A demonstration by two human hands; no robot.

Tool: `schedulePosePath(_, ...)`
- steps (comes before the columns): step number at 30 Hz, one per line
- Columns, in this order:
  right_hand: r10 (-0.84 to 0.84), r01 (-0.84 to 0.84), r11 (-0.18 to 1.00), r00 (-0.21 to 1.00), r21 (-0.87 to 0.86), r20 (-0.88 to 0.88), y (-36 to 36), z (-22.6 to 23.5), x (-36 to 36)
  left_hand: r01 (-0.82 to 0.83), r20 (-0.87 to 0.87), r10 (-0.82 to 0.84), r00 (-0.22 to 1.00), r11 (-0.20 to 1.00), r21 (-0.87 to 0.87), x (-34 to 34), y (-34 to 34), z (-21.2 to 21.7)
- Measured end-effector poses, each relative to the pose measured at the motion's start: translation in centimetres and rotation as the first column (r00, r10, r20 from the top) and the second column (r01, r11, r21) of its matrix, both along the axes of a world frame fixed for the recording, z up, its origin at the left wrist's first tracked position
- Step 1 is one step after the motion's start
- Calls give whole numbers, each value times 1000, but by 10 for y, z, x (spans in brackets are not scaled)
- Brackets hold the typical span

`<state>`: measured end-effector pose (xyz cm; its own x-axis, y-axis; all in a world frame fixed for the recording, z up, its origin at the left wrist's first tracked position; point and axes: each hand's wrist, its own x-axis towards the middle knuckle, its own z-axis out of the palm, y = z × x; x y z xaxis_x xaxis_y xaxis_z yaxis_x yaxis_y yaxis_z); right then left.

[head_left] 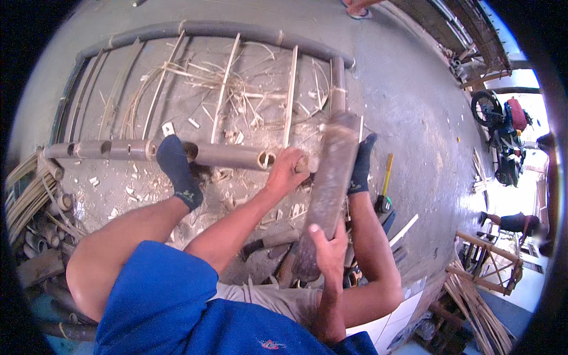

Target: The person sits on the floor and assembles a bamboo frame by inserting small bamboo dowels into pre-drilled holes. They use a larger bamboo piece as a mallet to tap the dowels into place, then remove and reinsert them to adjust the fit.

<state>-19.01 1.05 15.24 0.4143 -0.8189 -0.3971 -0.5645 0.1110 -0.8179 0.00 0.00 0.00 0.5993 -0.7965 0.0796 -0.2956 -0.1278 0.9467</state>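
The left hand (288,168) closes around the end of a grey-brown bamboo rail with round holes (231,155), part of a bamboo frame (207,28) lying on the concrete floor (408,112); the right hand (329,248) grips a thick, dark, rough wooden log (329,177) near its lower end, tilted upright just beside the left hand; a yellow-handled hammer (385,180) lies nearby.

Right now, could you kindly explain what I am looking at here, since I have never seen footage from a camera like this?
This is one picture from a wide camera worn on a person's head, looking down, so straight lines bend near the rim. The person sits on a concrete floor, both socked feet on a bamboo frame. The left hand presses on the frame's near pole. The right hand has its grip around a thick wooden block, held upright like a mallet. Bamboo strips and shavings lie around. A yellow-handled tool lies to the right.
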Motion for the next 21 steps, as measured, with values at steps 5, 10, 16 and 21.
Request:
schedulePosePath(5,-185,240,964,914,-115,360,2,6,-10,-75,-259,30,965,983,-166,5,-1,-13)
schedulePosePath(10,-155,189,976,951,-106,269,11,8,-33,-485,-577,392,716,874,-9,61,8,-1)
schedulePosePath(16,-154,181,979,960,-95,234,15,8,-36,-81,190,130,973,966,-247,9,10,30)
schedulePosePath(21,-146,197,974,925,-112,351,4,19,-41,115,208,-85,974,984,-136,-17,3,40)
